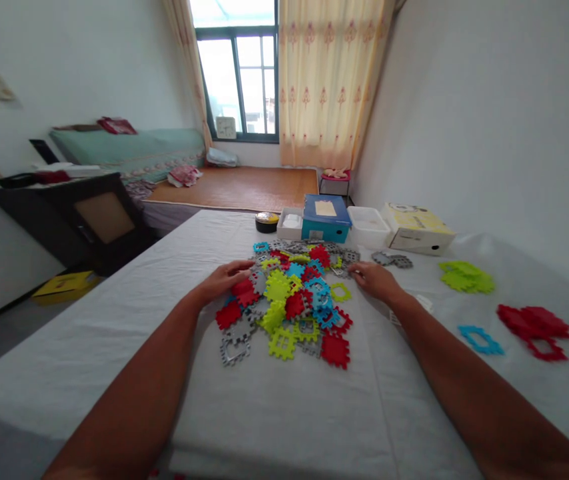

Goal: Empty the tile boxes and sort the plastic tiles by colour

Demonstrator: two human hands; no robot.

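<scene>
A pile of flat, toothed plastic tiles (289,303) in red, blue, lime and grey lies on the white-covered table (274,413). My left hand (224,279) rests palm down on the pile's left edge, fingers stretched over red and grey tiles. At the pile's right edge, my right hand (375,278) has its fingertips pressed together on a grey tile (345,270). Sorted heaps lie to the right: lime tiles (466,277), red tiles (534,327), a blue tile (480,339) and grey tiles (392,259).
Behind the pile stand a blue box (325,218), two white trays (367,227), a yellow and white carton (417,229) and a round black tin (266,221). A dark cabinet (74,220) stands left of the table; a bed platform (239,187) lies beyond.
</scene>
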